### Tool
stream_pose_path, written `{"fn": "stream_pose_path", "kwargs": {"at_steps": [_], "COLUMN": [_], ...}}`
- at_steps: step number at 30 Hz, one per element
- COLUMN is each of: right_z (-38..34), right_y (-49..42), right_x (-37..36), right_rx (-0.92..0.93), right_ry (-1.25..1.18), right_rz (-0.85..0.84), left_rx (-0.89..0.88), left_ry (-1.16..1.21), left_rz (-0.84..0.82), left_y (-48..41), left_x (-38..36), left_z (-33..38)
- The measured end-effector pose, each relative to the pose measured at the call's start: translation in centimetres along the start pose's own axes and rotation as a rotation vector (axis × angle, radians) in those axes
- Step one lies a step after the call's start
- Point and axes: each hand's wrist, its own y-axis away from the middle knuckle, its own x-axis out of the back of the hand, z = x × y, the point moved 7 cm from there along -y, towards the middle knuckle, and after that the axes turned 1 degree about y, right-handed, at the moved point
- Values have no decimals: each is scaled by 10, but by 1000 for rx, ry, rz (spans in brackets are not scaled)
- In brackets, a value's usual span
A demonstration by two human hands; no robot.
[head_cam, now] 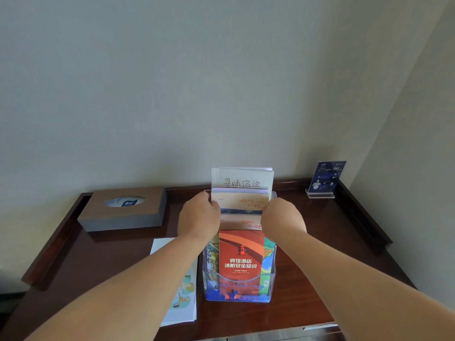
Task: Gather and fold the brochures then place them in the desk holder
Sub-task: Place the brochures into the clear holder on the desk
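Observation:
A clear plastic tiered desk holder (270,279) stands mid-desk. An orange brochure (241,254) fills its front pocket, with cream brochures behind and a white booklet (242,178) at the back. My left hand (198,217) and my right hand (283,216) grip the two side edges of a cream brochure stack (240,200) in an upper pocket. A pale illustrated brochure (182,291) lies flat on the desk left of the holder, partly under my left forearm.
A brown tissue box (123,209) sits at the back left of the dark wooden desk (320,242). A blue card in an acrylic stand (325,179) is at the back right. Raised rails line the desk's sides; a wall is behind.

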Motion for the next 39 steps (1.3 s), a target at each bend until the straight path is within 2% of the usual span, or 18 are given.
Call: {"fn": "stream_pose_path", "kwargs": {"at_steps": [4, 8, 12, 20, 25, 28, 31, 34, 37, 39], "right_z": [-4, -1, -2, -1, 1, -15, -66, -122, -161, -170], "right_y": [2, 4, 4, 6, 13, 26, 46, 68, 91, 103], "right_x": [1, 14, 22, 16, 25, 55, 72, 43, -30, -91], "right_rx": [26, -22, -15, -32, -60, 50, 240, 349, 393, 361], "right_ry": [16, -212, -288, -244, -314, -321, -348, -410, -376, -307], "right_rz": [-12, 58, 121, 102, 136, 299, 346, 222, -68, -301], "left_rx": [-33, -51, -117, -140, -144, -128, -62, 55, 162, 198], "left_ry": [-40, 8, 30, 41, 59, 73, 56, 16, -40, -92], "left_rz": [-3, 30, 39, 82, 70, 145, 163, 113, 10, -57], "left_y": [5, 0, -3, -3, -6, -13, -22, -25, -14, -2], "left_x": [-2, 6, 9, 6, 13, 37, 61, 72, 65, 53], "left_z": [2, 5, 13, 11, 12, 3, -24, -68, -122, -157]}}
